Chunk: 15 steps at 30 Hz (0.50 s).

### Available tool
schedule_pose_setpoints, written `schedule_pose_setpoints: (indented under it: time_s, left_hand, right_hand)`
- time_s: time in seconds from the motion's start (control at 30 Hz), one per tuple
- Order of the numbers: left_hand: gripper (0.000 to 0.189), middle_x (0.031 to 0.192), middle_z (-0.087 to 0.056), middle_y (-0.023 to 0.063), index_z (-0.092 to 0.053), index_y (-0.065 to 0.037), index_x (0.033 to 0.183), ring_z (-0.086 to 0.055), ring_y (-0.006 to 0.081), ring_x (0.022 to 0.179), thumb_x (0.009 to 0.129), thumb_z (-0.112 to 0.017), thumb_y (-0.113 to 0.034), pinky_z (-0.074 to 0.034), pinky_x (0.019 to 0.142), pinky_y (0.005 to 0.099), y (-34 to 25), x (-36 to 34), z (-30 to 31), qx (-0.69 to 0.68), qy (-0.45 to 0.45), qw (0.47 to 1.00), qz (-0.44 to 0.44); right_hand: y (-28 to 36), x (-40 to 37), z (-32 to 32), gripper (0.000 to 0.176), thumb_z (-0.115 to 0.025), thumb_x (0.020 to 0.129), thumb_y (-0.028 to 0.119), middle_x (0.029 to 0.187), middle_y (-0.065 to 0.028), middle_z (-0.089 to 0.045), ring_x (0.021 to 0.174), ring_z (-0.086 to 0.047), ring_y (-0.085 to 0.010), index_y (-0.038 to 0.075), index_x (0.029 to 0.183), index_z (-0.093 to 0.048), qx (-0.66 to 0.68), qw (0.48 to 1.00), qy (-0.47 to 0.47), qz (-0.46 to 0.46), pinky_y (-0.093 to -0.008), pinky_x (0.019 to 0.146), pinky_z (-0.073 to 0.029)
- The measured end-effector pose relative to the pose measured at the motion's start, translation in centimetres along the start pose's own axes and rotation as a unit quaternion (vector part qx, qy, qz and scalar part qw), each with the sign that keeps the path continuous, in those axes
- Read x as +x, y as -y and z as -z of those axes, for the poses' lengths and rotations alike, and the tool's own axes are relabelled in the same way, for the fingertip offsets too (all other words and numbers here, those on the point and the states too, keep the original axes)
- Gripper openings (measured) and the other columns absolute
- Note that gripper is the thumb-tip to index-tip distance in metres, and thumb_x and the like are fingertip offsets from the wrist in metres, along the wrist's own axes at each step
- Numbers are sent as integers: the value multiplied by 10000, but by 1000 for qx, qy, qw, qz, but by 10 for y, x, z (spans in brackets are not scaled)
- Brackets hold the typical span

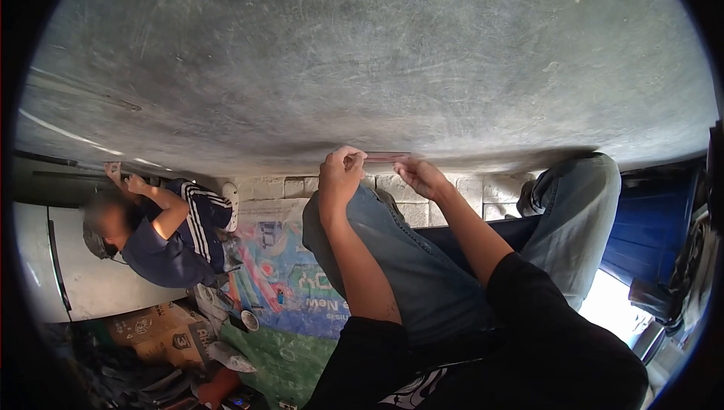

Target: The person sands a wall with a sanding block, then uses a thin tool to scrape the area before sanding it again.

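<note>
A thin, dark reddish strip [388, 157] stretches between my two hands, along the lower edge of a large grey, scuffed panel [362, 56]. My left hand [343, 176] has curled fingers, with thumb and fingertips pinched at the strip's left end. At the other end my right hand [421, 176] is closed too, its bent fingers right at the strip. Both hands are above my jeans-clad knees, close to the panel. The fingers partly hide the strip's ends.
At left another person [170, 229] crouches by the panel with both hands raised to it. Pale paving blocks [407, 205] run below the panel. A printed plastic sheet [290, 282], a cup [249, 320] and cardboard [162, 332] lie at left; a dark blue object [648, 218] stands at right.
</note>
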<state>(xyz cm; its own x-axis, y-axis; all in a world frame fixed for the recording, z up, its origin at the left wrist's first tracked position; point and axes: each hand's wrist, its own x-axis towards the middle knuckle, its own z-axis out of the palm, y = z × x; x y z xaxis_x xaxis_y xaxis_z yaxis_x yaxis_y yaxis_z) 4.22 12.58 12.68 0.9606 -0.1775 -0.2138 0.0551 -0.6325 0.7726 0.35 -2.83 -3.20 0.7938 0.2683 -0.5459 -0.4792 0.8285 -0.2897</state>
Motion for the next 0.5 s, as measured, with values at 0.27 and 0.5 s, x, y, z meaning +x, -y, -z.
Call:
schedule_pose_setpoints:
  time_s: [0.27, 0.5]
  left_hand:
    - [153, 562, -584, 76, -592, -46, 787, -578, 160, 554, 734, -502, -157, -426, 556, 269, 6, 0, -2, 1, 12, 1000, 16]
    - [169, 596, -603, 60, -594, -53, 784, -591, 151, 584, 732, -492, -178, -440, 585, 264, 9, 2, -11, 18, 95, 995, 37]
  right_hand:
    - [5, -9, 29, 254, -414, 841, 112, 867, -147, -524, 801, -529, -182, -91, 988, -456, -1, 999, -30, 33, -202, 691, -472]
    - [30, -36, 38, 184, -416, 818, 46, 873, -149, -521, 776, -533, -177, -94, 918, -481, -22, 999, -13, 41, -191, 689, -478]
